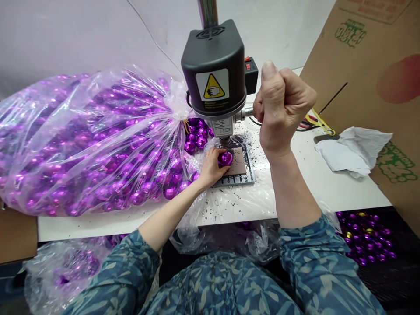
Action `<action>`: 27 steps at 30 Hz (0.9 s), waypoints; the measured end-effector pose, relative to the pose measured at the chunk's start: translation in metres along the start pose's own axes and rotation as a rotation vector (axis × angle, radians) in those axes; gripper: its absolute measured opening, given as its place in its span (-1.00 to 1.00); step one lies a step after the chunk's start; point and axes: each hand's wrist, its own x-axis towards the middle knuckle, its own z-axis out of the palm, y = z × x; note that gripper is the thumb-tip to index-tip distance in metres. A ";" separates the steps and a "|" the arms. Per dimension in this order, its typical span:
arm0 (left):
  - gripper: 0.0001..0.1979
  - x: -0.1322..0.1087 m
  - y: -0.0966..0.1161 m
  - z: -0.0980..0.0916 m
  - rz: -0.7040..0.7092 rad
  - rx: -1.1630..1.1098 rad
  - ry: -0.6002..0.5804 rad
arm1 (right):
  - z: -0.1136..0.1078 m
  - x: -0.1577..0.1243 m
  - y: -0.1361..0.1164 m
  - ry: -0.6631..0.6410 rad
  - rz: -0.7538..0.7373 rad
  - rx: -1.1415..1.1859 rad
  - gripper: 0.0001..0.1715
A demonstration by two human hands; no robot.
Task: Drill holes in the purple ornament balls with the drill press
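Behind the white counter (328,183) there is a pale grey wall (82,35), and a thin cable (151,37) runs in front of it. A large cardboard sheet (367,57) stands at the right edge of the counter. The floor (377,284) is dark, and the light is soft.

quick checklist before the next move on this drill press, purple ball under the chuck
1. The purple faceted ball centred below the drill chuck: ok.
2. The brown pad flat on the metal grid base: ok.
3. The left hand clear of the chuck: not ok, its fingers wrap the ball just below it.
4. The right hand on the feed lever: cannot tell, the fist hides the lever's end.
5. The drill bit's condition: cannot tell, not visible.
6. The black debris cleared away: not ok, it lies scattered around the base.
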 end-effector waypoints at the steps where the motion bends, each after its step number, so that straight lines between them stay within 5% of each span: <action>1: -0.47 -0.001 0.000 0.002 0.012 -0.020 0.003 | 0.000 0.000 0.000 0.007 0.000 -0.009 -0.22; 11: -0.40 -0.009 -0.005 0.024 -0.200 -0.359 0.108 | -0.001 -0.002 0.001 -0.013 0.059 0.061 -0.24; 27: -0.46 -0.008 -0.003 0.024 -0.192 -0.371 0.120 | -0.006 -0.022 0.010 0.090 -0.129 0.144 -0.28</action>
